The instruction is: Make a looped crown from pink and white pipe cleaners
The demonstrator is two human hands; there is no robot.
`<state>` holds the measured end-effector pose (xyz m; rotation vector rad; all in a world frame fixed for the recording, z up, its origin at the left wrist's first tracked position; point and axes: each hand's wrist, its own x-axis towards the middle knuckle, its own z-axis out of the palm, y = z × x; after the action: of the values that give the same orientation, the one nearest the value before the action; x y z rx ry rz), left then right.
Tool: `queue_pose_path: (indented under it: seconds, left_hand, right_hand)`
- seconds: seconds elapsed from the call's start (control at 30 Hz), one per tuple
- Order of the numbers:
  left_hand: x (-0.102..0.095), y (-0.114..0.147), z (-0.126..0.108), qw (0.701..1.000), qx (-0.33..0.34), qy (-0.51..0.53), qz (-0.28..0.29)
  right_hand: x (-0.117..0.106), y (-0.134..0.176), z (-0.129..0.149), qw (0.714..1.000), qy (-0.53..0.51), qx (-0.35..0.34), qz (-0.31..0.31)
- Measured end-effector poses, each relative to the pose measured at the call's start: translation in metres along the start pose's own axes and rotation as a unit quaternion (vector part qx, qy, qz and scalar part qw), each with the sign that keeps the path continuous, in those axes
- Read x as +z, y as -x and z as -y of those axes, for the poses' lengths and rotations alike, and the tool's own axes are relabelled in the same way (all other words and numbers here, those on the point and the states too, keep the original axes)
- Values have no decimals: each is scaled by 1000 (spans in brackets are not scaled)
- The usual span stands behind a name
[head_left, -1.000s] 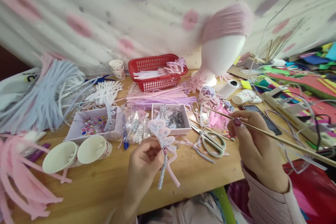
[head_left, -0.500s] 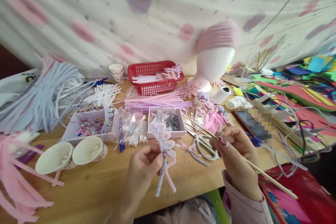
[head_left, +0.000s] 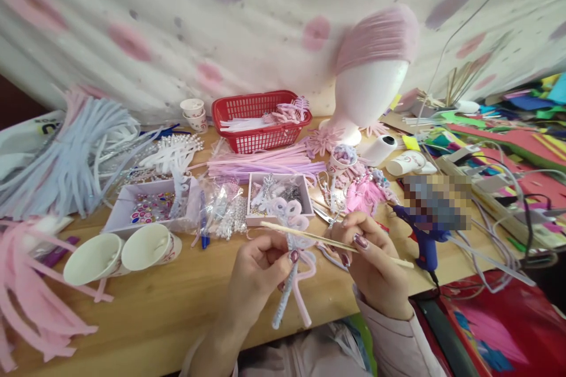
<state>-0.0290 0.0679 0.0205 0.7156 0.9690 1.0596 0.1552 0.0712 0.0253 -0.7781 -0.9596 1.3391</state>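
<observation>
My left hand (head_left: 260, 271) pinches a looped pipe cleaner piece (head_left: 287, 288) in pale blue and pink. Its curled loops rise above my fingers, and two stems hang down below, one wrapped in blue and one plain pink. My right hand (head_left: 375, 265) grips a thin wooden stick (head_left: 318, 237) between thumb and fingers. The stick lies across in front of the loops, its far end reaching left over my left hand; whether it touches the loops I cannot tell. Partly hidden scissors (head_left: 322, 213) lie behind my right hand.
A blue glue gun (head_left: 424, 241) lies right of my right hand. Two paper cups (head_left: 145, 247) stand at left, near a box of gems (head_left: 119, 221) and pipe cleaner bundles (head_left: 75, 159). Behind are a white box (head_left: 254, 212), a red basket (head_left: 260, 142) and a foam head (head_left: 367, 91).
My right hand has moved left towards my left hand, bringing the stick across the pipe cleaner loops. The view has shifted slightly, showing more of the glue gun.
</observation>
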Motion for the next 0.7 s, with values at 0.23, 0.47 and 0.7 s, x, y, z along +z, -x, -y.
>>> queue_pose_path:
  seconds: [0.23, 0.47, 0.7]
  left_hand:
    - [4, 3, -4, 1000, 11, -8, -1]
    - [1, 4, -2, 1000, 1, -19, -8]
    - [-4, 4, 5, 1000, -8, -6, -3]
  right_hand:
    - [3, -7, -5, 999, 34, 13, -36]
    - [2, -8, -7, 998, 47, 34, -32]
    - [3, -11, -8, 997, 37, 56, -21]
